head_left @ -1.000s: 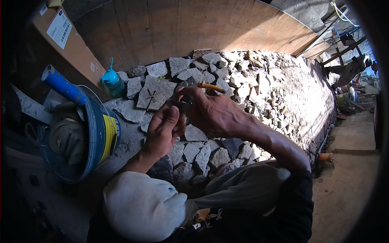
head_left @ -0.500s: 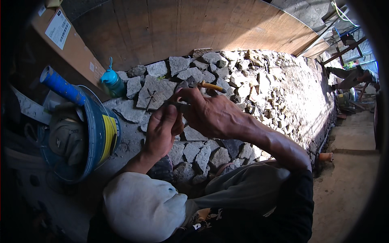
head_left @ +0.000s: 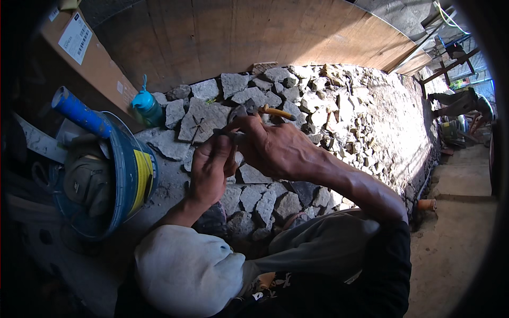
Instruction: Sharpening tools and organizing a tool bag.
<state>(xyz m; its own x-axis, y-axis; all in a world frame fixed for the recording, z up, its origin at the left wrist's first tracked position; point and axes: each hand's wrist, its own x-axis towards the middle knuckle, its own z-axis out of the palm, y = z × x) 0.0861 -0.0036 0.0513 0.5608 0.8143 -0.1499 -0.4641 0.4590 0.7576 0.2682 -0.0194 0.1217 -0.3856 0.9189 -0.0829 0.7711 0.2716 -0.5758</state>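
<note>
My left hand (head_left: 208, 167) and my right hand (head_left: 273, 148) meet over a bed of broken stones. Between their fingers is a small dark piece (head_left: 227, 133), too small and shaded to name; both hands look closed around it. Just beyond my right knuckles is a pair of pliers (head_left: 278, 112) with yellow handles and a metal head. Whether it rests on the stones or touches my hand, I cannot tell. Crossed thin dark pieces, like nails or wire (head_left: 198, 129), lie on a flat grey slab (head_left: 209, 115) beyond my left hand.
On the left stands a dark blue bucket (head_left: 119, 206) holding a blue tube (head_left: 79, 111) and a cloth bag (head_left: 90, 183). A turquoise bottle (head_left: 148, 108) is beside a cardboard box (head_left: 98, 63). A wooden board (head_left: 238, 37) borders the stones. Another person (head_left: 464, 103) bends at far right.
My fingers have shifted slightly around the small dark piece, which shows more clearly now. The person at far right has changed posture a little. The pliers look unmoved.
</note>
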